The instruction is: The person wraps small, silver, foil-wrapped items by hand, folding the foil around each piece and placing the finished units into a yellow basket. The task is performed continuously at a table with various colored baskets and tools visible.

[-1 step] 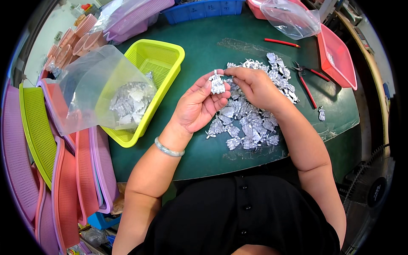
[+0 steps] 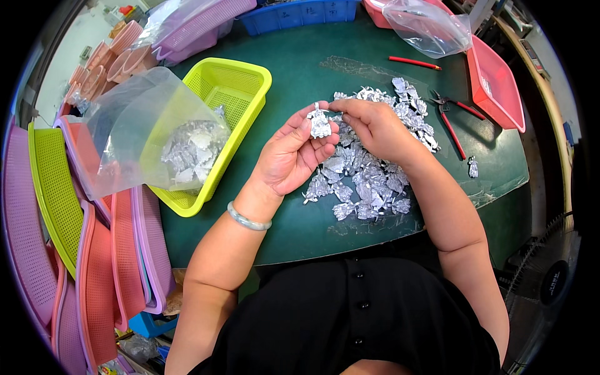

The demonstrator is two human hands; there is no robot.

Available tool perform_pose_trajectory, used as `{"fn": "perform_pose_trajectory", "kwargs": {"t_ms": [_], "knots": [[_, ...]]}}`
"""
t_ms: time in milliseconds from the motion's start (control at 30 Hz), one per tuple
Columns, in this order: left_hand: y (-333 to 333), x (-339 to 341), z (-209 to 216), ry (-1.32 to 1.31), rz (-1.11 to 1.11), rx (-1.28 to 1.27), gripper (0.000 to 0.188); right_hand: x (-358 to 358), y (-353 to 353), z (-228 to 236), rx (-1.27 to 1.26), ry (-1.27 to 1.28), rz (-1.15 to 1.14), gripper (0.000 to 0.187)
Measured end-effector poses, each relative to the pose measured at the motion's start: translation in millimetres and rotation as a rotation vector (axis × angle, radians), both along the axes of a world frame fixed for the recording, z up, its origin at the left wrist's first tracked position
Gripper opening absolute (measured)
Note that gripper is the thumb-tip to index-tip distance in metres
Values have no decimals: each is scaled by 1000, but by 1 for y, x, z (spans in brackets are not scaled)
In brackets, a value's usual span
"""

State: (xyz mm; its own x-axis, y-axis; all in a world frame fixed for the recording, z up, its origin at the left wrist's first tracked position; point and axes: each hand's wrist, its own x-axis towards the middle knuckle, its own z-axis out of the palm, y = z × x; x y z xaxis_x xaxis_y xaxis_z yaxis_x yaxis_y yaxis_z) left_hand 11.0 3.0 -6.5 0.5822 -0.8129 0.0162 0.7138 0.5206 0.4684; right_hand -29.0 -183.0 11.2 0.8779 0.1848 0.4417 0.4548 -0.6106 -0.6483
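Note:
My left hand (image 2: 289, 154) is raised over the table and pinches a small silvery metal casting (image 2: 319, 124) shaped like a flared figure, its narrow end up. Close against it, at the casting's upper right, the fingers of my right hand (image 2: 373, 125) are drawn together; whatever they grip is hidden. Beneath and beyond my right hand spreads a pile of similar silvery castings (image 2: 369, 181). To the left, a yellow-green basket (image 2: 201, 201) bears a clear plastic bag (image 2: 128, 119) with more grey metal pieces (image 2: 194, 153) inside.
Right of the pile lie red-handled pliers (image 2: 451, 134), a lone casting (image 2: 473, 167) and, farther back, a red pencil (image 2: 414, 62). A pink basket (image 2: 514, 103) stands at the right edge. Stacked colored baskets (image 2: 100, 275) crowd the left; a blue bin (image 2: 299, 17) sits at the back.

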Motion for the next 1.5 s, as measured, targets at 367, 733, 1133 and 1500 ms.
{"fn": "perform_pose_trajectory", "kwargs": {"t_ms": [367,733,1133,1500], "knots": [[0,0,-1,-15,9,1,37,0,-1,-1,-26,6,5,24],[1,4,-7,-31,-19,-19,27,-1,-1,0,-55,21,-1,22],[-3,0,10,53,104,147,44,0,-1,-1,54,56,-3,23],[2,6,1,93,88,206,43,-3,-1,6,238,180,-6,22]]}}
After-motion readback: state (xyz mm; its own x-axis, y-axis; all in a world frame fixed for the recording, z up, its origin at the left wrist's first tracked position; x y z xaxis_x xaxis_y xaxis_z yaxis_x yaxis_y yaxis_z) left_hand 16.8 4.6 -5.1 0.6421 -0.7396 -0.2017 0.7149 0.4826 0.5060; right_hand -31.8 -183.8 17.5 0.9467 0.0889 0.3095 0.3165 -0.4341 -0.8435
